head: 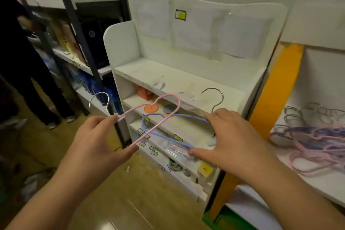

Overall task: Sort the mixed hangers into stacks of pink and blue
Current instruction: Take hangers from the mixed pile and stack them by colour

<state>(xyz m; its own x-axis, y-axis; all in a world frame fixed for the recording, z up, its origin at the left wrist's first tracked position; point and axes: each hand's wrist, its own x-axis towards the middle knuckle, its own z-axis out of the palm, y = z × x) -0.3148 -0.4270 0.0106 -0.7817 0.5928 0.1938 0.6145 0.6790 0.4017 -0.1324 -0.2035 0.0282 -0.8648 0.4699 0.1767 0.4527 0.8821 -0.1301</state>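
My left hand (99,140) grips a pink wire hanger (168,99) with a metal hook, pinched between thumb and fingers. My right hand (231,136) grips a blue wire hanger (153,115), whose metal hook rises above my fingers. The two hangers cross each other in the air in front of a white shelf unit (186,78). At the right, a tangled pile of mixed pink and blue hangers (317,140) lies on a white shelf.
The white shelf unit has several tiers with small items and price tags. A dark metal rack (78,30) with goods stands at the left. A person's dark-clothed legs (37,84) stand at far left. An orange panel (276,89) separates the unit from the right shelf.
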